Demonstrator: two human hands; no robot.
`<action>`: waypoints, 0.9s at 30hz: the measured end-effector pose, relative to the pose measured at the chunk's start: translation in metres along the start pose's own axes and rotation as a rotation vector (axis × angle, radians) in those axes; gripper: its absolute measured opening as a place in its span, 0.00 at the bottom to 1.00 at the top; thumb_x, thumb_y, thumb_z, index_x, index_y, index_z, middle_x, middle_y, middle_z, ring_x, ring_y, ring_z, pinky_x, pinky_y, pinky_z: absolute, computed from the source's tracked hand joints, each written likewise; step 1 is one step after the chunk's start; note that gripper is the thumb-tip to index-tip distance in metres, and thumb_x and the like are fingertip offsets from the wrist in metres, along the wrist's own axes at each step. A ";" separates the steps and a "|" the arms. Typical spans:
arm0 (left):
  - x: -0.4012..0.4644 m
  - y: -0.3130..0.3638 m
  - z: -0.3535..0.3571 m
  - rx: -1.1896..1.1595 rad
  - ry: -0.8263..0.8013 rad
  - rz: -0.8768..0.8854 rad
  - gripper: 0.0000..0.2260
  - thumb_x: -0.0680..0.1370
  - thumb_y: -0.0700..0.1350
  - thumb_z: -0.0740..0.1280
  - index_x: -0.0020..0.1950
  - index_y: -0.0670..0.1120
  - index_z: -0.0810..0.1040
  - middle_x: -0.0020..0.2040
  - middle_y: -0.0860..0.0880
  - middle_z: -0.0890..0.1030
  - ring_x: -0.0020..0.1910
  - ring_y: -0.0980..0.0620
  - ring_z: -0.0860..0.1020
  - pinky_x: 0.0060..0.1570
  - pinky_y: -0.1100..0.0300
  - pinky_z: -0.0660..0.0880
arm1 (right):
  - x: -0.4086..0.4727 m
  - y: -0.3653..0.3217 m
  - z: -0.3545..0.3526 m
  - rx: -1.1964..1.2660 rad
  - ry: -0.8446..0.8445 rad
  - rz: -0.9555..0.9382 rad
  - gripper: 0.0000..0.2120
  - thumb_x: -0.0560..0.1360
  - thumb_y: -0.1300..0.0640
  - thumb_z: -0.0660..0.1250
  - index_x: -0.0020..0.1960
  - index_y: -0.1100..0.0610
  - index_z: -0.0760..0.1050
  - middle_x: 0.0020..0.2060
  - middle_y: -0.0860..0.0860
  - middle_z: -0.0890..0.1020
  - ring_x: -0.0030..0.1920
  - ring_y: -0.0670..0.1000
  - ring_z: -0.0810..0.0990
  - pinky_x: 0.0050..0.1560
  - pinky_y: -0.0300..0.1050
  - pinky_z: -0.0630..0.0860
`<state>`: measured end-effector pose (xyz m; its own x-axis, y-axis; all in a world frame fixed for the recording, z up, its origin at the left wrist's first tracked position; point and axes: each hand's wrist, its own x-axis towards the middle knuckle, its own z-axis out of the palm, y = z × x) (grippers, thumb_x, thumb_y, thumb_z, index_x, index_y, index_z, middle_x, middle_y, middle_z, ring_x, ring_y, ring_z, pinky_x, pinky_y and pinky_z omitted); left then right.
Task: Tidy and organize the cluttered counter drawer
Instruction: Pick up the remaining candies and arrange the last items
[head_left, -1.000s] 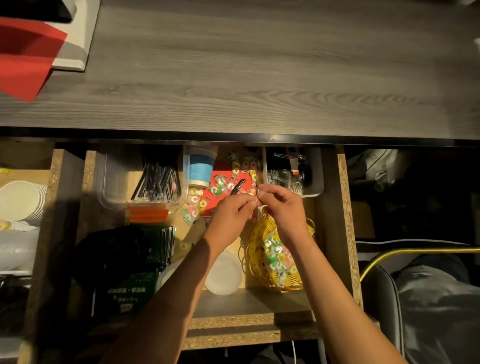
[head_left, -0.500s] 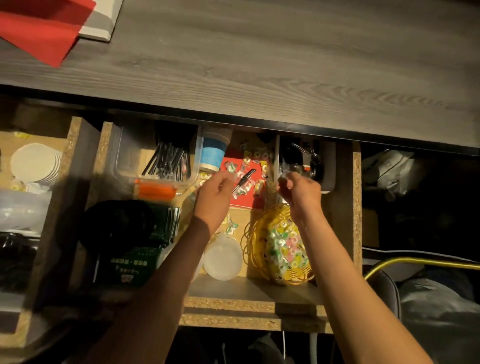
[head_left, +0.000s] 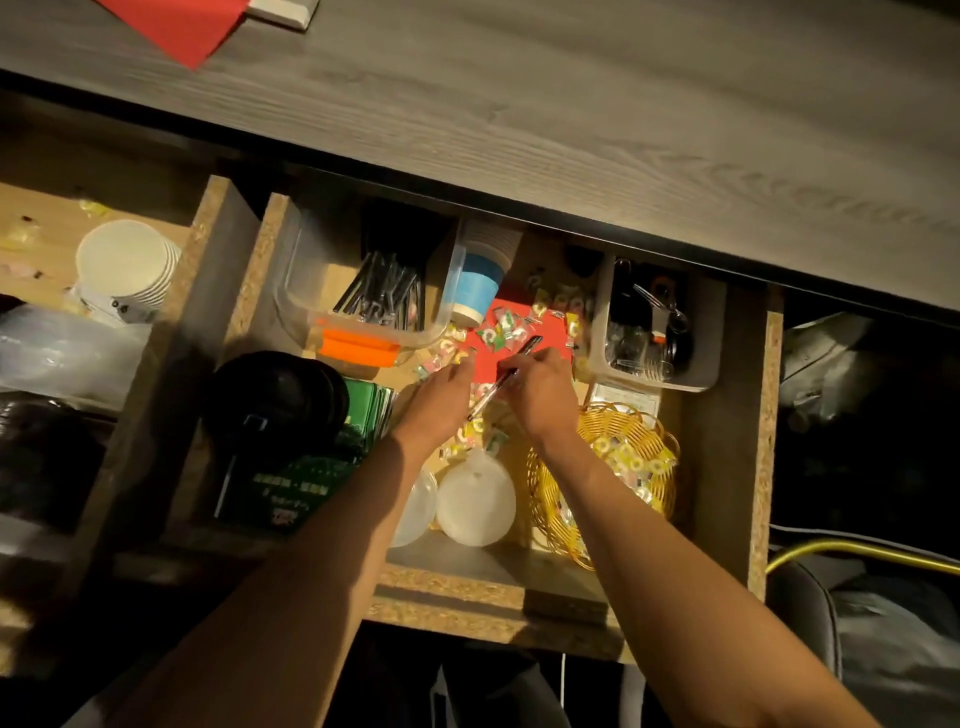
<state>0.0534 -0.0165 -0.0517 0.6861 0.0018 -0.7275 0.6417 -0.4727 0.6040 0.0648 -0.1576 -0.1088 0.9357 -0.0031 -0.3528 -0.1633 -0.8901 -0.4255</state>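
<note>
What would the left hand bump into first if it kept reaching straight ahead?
Probably the loose wrapped candies on the red card just past the left hand's fingertips; beyond them stands the blue-banded paper cup. Height above them is unclear.

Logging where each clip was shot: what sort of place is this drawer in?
Probably a café or shop service counter: stacked white paper cups, a clear tub of black plastic cutlery, and a yellow wicker basket of wrapped sweets.
</note>
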 end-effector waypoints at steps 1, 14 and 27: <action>0.001 0.000 -0.001 -0.015 -0.007 -0.006 0.24 0.85 0.57 0.49 0.71 0.44 0.71 0.72 0.42 0.72 0.71 0.43 0.69 0.70 0.49 0.63 | -0.001 0.002 0.001 0.032 -0.007 -0.015 0.15 0.78 0.58 0.67 0.64 0.51 0.80 0.54 0.57 0.75 0.57 0.58 0.74 0.53 0.46 0.73; 0.015 0.038 0.009 -0.167 0.004 0.268 0.18 0.86 0.53 0.51 0.75 0.53 0.67 0.64 0.58 0.69 0.63 0.60 0.66 0.55 0.69 0.60 | 0.080 -0.018 -0.046 0.288 0.346 0.370 0.10 0.79 0.59 0.64 0.46 0.65 0.79 0.45 0.61 0.82 0.49 0.60 0.82 0.49 0.51 0.79; 0.062 0.049 0.034 -0.591 0.090 0.228 0.18 0.85 0.54 0.52 0.72 0.53 0.70 0.72 0.51 0.72 0.70 0.54 0.69 0.65 0.58 0.65 | 0.096 -0.019 -0.035 0.338 0.364 0.485 0.09 0.78 0.65 0.61 0.47 0.63 0.81 0.30 0.49 0.71 0.36 0.48 0.75 0.33 0.39 0.69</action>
<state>0.1156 -0.0695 -0.0788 0.8371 0.0450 -0.5452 0.5396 0.0956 0.8365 0.1686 -0.1568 -0.1052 0.7682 -0.5700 -0.2915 -0.6226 -0.5591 -0.5475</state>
